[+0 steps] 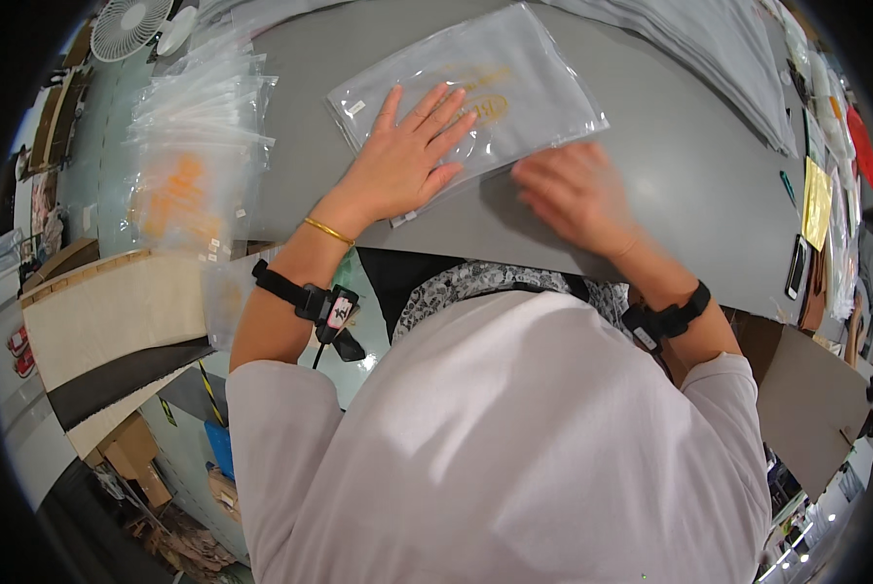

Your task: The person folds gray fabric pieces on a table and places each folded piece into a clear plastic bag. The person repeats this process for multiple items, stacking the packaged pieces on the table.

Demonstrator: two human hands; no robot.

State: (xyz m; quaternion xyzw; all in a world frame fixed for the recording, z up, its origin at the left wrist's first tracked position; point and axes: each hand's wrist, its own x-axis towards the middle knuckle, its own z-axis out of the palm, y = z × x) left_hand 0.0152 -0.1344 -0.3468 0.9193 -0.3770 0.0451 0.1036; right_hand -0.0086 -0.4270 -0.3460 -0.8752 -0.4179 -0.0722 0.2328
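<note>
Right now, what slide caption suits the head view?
Left hand spread on a clear bag, right hand blurred near its edge.

The left forearm and right forearm angle inward. The left grip lies palm down, 4 fingers spread forward, thumb apart. The motion-blurred right grip points left, its fingers bunched and slightly bent.

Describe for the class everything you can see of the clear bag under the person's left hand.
The clear bag is flat, roughly rectangular and glossy, apparently plastic, with grey contents that look like folded fabric. Orange-gold printing shows near its middle, and a small white label near its left corner. It lies slanted on the grey table. The left hand rests spread on it; the right hand blurs near its lower edge, contact unclear.
</note>
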